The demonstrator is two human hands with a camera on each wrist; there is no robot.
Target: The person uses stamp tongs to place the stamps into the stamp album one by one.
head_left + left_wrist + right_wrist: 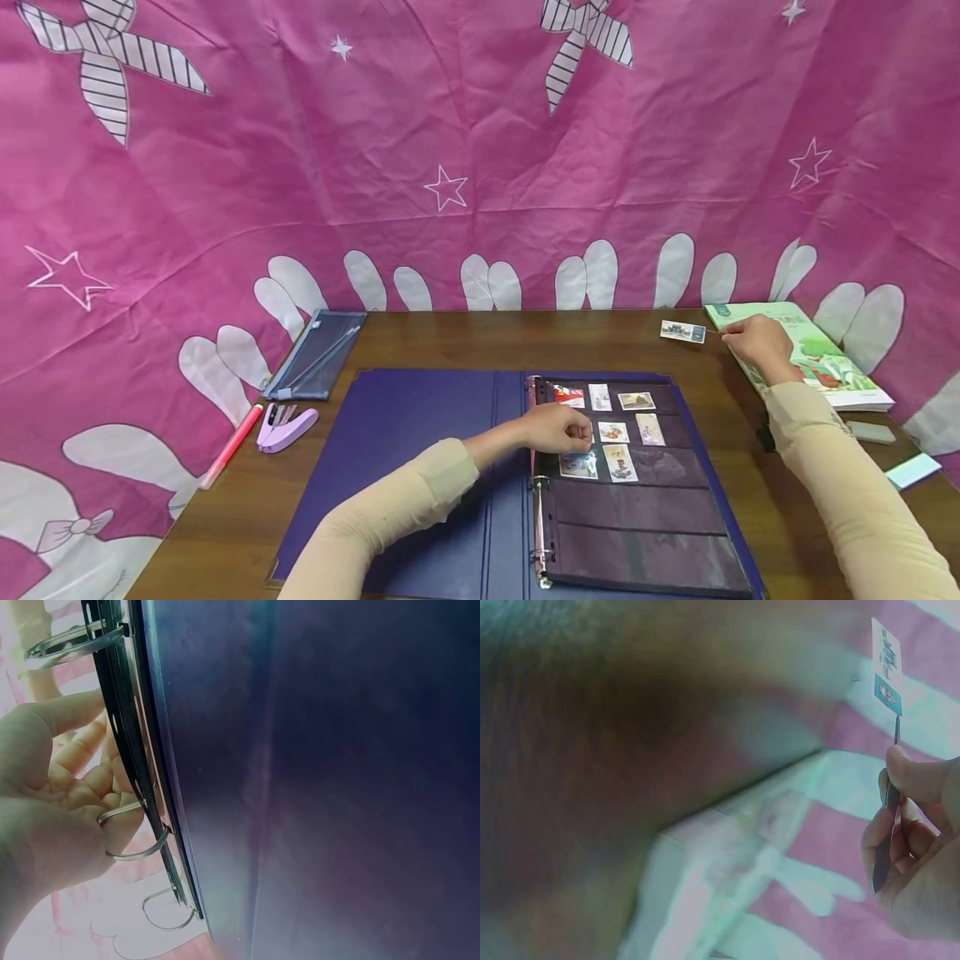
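My right hand (761, 343) pinches a pair of tweezers (883, 855), and a stamp (682, 332) with a blue end sits at their tip. This stamp is held up at the far right, beside the green book. A dark blue ring binder (420, 433) lies spread on the table. On its right side, a black stock page (637, 508) bears several stamps in its upper rows, among them a brown one (637, 402). Over the page's left part hovers or rests my left hand (555, 427), fingers loosely curled, with nothing visible in them. It partly covers the stamps beneath.
The green book (840, 358) lies at the back right, with a grey item (870, 432) and a white-and-teal block (912, 472) nearer. At left are a zip pouch (318, 354), a lilac tool (287, 431) and a red pen (232, 446). A pink cloth hangs behind.
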